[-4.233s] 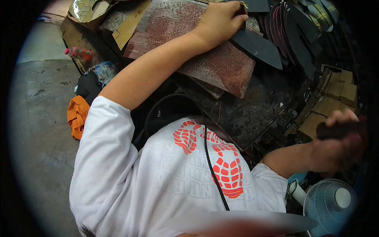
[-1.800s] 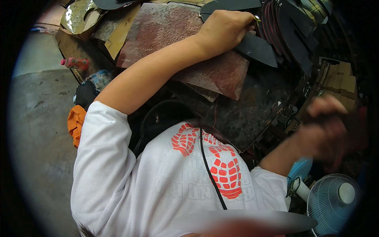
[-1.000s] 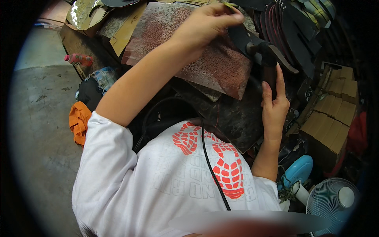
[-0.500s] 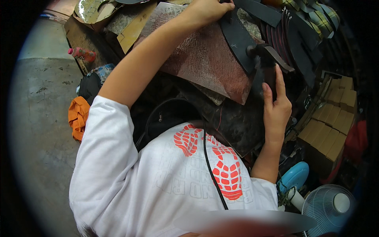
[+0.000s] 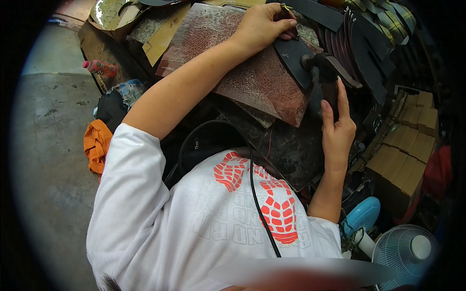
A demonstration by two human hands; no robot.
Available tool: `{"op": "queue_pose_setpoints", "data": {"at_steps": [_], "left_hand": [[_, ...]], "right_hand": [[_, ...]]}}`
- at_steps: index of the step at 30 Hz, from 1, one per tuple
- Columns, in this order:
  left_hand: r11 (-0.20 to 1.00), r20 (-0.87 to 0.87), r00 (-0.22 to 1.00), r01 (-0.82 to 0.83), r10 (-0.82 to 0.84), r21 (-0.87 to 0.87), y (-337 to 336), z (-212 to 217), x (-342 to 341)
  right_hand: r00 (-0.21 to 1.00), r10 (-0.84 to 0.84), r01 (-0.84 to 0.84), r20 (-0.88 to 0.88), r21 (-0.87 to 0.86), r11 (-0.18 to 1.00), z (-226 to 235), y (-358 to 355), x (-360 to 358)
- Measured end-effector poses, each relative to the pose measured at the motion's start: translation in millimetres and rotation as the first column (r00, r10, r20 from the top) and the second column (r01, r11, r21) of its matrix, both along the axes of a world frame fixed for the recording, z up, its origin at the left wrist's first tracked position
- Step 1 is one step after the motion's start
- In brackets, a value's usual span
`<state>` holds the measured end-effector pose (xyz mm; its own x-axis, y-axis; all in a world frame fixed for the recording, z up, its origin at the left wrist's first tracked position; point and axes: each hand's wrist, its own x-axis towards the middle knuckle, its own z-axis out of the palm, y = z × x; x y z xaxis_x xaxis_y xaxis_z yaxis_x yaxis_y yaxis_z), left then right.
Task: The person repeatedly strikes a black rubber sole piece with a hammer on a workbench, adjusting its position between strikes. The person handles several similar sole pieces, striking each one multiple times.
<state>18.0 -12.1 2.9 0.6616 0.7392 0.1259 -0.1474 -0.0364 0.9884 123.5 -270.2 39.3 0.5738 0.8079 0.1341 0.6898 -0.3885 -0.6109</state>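
Observation:
My right hand [image 5: 338,133] is closed round the dark handle of a hammer [image 5: 330,89]. The hammer's head lies over the lower end of a curved black flat piece [image 5: 292,57]. That piece rests on a worn, reddish-brown board [image 5: 255,77]. My left hand [image 5: 266,26] is at the upper end of the black piece, its fingers curled and pinched together. A small yellowish tip shows beside those fingers, but what they hold is too small to make out.
Stacked curved black pieces [image 5: 357,53] stand at the far right, near yellow-and-black strips [image 5: 393,24]. Brown cartons [image 5: 403,155], a blue round object [image 5: 361,216] and a white fan [image 5: 405,252] are on the right. A pink-capped bottle [image 5: 100,68] and an orange cloth [image 5: 97,145] lie left.
My left hand has come down from the top edge toward me, and its curled fingers show more. My right hand has shifted slightly, still gripping the hammer.

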Motion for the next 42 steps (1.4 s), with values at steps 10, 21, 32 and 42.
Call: {"op": "queue_pose_setpoints", "data": {"at_steps": [10, 21, 32, 42], "left_hand": [[0.99, -0.017, 0.997, -0.075, 0.078, 0.123, -2.9, -6.2, 6.7], [0.438, 0.056, 0.957, -0.182, 0.285, 0.88, -19.2, 3.5, 19.6], [0.877, -0.086, 0.959, -0.208, 0.27, 0.433, -10.0, -8.0, 17.9], [0.957, -0.117, 0.976, -0.149, 0.183, 0.25, -10.7, -1.1, 12.8]], "right_hand": [[0.999, 0.036, -0.034, -0.036, 0.033, 0.999, -7.4, -3.9, 14.0], [0.941, 0.067, -0.301, 0.331, 0.734, 0.609, 121.5, 8.8, 4.4], [0.98, 0.062, -0.072, 0.189, 0.044, 0.996, -4.9, -0.9, 33.3], [0.991, 0.034, -0.04, 0.128, 0.045, 0.998, -15.4, -4.2, 35.6]]}}
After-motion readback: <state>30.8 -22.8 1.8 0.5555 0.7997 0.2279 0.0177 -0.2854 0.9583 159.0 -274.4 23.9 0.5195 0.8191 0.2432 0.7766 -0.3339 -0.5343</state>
